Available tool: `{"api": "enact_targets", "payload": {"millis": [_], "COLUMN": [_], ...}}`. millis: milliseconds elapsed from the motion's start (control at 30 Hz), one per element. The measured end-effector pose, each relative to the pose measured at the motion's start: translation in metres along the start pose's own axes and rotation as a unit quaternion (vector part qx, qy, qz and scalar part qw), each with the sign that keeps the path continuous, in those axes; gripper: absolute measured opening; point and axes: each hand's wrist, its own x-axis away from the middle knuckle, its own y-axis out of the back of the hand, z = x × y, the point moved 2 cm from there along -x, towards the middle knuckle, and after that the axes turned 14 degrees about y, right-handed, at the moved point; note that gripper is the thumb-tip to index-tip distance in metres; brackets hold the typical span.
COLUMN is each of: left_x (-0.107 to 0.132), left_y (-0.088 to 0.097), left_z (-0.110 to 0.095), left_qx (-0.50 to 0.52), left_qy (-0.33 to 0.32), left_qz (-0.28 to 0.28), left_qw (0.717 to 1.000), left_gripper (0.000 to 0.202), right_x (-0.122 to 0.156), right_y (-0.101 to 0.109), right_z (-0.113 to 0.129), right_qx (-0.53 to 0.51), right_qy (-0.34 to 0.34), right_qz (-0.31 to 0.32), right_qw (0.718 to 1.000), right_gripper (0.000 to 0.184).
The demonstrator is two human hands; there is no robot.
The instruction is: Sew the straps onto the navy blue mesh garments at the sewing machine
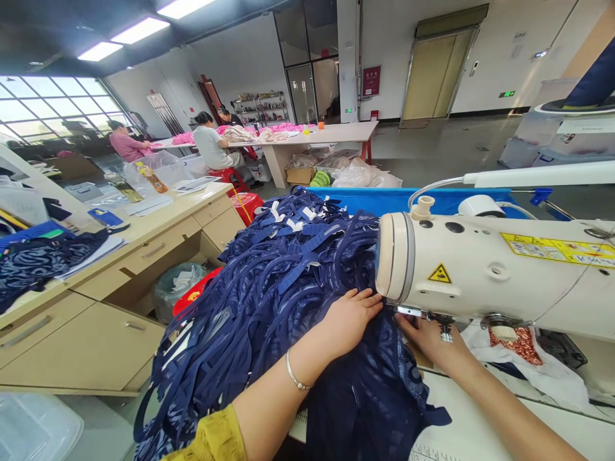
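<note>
Now | left hand [353, 317] flat on navy fabric [369, 390] | right hand [427, 338] pinching fabric | bin [175, 291]: scraps

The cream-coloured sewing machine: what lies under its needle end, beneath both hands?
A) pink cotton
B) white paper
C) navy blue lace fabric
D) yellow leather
C: the left hand and right hand press navy blue lace fabric at the cream-coloured sewing machine.
</note>
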Motion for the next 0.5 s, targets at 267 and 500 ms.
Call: {"api": "enact_targets", "payload": {"millis": [267,500], "left_x": [0.001,0.004], "left_y": [-0.001,0.002], "left_z": [-0.003,-0.01], "left_qx": [-0.039,-0.102], "left_qy": [-0.001,0.005], "left_qz": [-0.008,-0.017], "left_qw": [0.999,0.995], "left_gripper": [0.042,0.042], "right_x": [-0.001,0.011], "right_y": [0.006,-0.008], "right_z": [0.003,-0.001], "right_qx": [0.04,0.033], "right_qy": [0.045,0.089], "right_qz": [0.015,0.024], "right_qw": [0.998,0.995], "right_gripper": [0.03,0.036]}}
